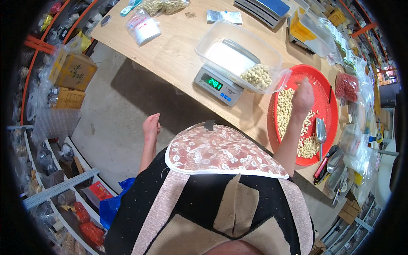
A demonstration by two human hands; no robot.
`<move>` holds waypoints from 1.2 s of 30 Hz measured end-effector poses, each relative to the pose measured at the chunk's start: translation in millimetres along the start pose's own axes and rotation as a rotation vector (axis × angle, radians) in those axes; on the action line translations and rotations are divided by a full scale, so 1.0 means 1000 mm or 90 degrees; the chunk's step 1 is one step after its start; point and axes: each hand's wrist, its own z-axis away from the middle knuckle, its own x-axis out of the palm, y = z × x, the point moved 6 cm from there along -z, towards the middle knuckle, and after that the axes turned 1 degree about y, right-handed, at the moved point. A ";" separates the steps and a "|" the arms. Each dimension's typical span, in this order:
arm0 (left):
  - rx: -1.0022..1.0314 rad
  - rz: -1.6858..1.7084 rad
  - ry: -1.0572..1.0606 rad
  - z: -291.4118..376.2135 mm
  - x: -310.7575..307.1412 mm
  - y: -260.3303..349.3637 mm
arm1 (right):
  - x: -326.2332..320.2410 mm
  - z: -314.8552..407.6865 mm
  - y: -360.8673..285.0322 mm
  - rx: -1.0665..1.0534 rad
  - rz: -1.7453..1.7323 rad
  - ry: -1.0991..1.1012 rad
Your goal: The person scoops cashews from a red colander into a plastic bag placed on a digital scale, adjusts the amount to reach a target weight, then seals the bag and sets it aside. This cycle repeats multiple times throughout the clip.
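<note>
My right hand (302, 95) is over a round red plastic basket (322, 94) of loose cashews (283, 106). Its fingers are curled; whether they hold a nut cannot be made out. A metal scoop (320, 130) rests in the basket. Left of this hand, a clear plastic tub (204, 47) sits on a digital scale (220, 84) with lit green digits. A small heap of cashews (257, 76) lies at the tub's near right end. My left hand (151, 126) hangs away from the table over the floor, its fingers folded with nothing visible in them.
The wooden table (172, 54) also bears plastic bags (145, 28), a banded stack of printed slips (224, 17) and a larger scale (263, 11). Scoops and tools (331, 162) lie beyond the basket. Cardboard boxes (73, 70) and loaded shelves stand at the left.
</note>
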 end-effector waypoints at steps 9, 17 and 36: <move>-0.039 -0.021 0.014 -0.002 0.000 -0.005 | -0.080 -0.029 0.060 -0.028 0.392 0.076; 0.032 -0.047 -0.021 0.001 0.007 0.017 | -0.048 -0.035 0.201 -0.220 0.562 -0.128; 0.004 -0.057 0.064 0.053 -0.009 0.027 | -0.050 -0.082 0.219 0.040 0.558 -0.124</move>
